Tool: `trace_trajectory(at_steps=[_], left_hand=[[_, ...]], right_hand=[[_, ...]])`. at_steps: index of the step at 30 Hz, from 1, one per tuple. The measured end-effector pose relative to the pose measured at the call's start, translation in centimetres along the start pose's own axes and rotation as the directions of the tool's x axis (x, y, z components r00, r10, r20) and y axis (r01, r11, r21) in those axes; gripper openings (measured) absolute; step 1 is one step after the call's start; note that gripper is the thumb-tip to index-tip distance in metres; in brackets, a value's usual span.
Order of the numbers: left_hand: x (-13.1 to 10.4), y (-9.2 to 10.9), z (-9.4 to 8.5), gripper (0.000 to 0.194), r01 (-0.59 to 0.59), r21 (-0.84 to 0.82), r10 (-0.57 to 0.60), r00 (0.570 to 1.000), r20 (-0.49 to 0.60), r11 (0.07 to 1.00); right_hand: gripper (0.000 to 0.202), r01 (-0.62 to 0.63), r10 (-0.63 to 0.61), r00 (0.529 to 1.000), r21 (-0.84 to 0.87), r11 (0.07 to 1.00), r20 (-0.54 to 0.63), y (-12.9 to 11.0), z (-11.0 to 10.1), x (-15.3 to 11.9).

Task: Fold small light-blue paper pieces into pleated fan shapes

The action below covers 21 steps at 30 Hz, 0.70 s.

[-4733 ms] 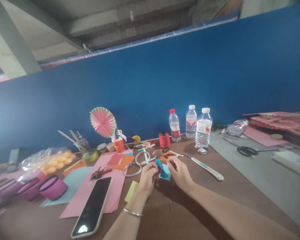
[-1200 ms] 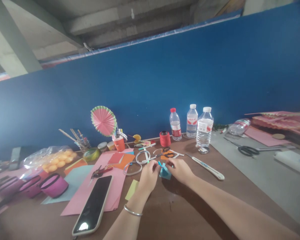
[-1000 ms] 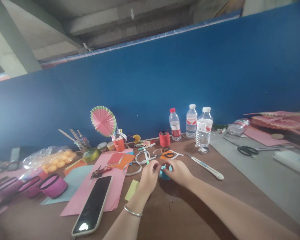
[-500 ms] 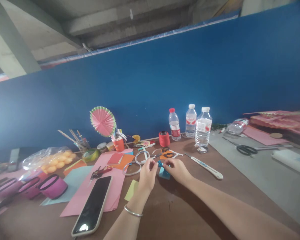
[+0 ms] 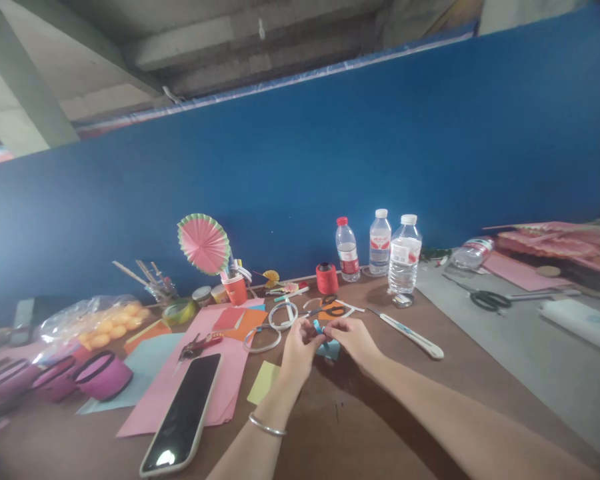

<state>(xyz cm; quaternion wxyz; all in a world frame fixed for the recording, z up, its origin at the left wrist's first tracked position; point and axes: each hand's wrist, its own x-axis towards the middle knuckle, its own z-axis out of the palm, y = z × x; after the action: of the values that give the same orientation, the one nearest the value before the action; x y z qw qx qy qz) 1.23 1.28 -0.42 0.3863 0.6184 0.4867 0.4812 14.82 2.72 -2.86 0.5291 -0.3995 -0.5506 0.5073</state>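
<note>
The left hand [image 5: 300,350] and right hand [image 5: 353,340] pinch a small blue paper piece [image 5: 318,327] between fingertips, both grips narrow, probably to steady its folds from two sides. It is held above a blue sheet [image 5: 330,349] on the desk [image 5: 360,427]; the scissors [image 5: 333,309] lie just beyond, seemingly for easy reach.

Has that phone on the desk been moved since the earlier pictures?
No. The phone lies in the same spot, at the same slant, on the pink paper; only the camera's view shifted slightly.
</note>
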Motion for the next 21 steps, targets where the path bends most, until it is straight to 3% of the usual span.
trace_trajectory(at_steps=[5,10,13,16,18,21], left_hand=[[0.3,-0.1,-0.5,0.026,-0.039,0.090,0.043,0.998,-0.048,0.995],[0.5,-0.3,-0.8,0.017,-0.004,0.114,0.009,0.999,-0.044,0.993],[0.5,-0.4,-0.8,0.018,0.068,0.000,-0.068,0.996,-0.049,0.998],[0.5,-0.5,-0.6,0.025,0.153,-0.165,-0.164,0.985,-0.054,0.974],[0.5,-0.5,-0.5,0.029,0.167,-0.221,-0.183,0.982,-0.055,0.961],[0.6,-0.6,-0.6,0.031,0.172,-0.216,-0.184,0.982,-0.040,0.961]], right_hand=[[0.020,-0.028,0.028,1.000,0.054,0.998,-0.009,0.1,-0.2,0.2],[0.028,-0.025,0.025,1.000,0.132,0.991,0.004,1.1,-0.2,0.7],[0.032,0.156,-0.158,0.981,-0.026,0.987,-0.113,0.8,-0.4,0.5],[0.030,0.317,-0.396,0.893,-0.325,0.891,-0.214,0.1,-0.5,-0.2],[0.018,0.297,-0.383,0.910,-0.393,0.870,-0.159,-0.3,-0.4,-0.7],[0.018,0.197,-0.236,0.970,-0.396,0.897,-0.050,-0.4,0.1,-1.2]])
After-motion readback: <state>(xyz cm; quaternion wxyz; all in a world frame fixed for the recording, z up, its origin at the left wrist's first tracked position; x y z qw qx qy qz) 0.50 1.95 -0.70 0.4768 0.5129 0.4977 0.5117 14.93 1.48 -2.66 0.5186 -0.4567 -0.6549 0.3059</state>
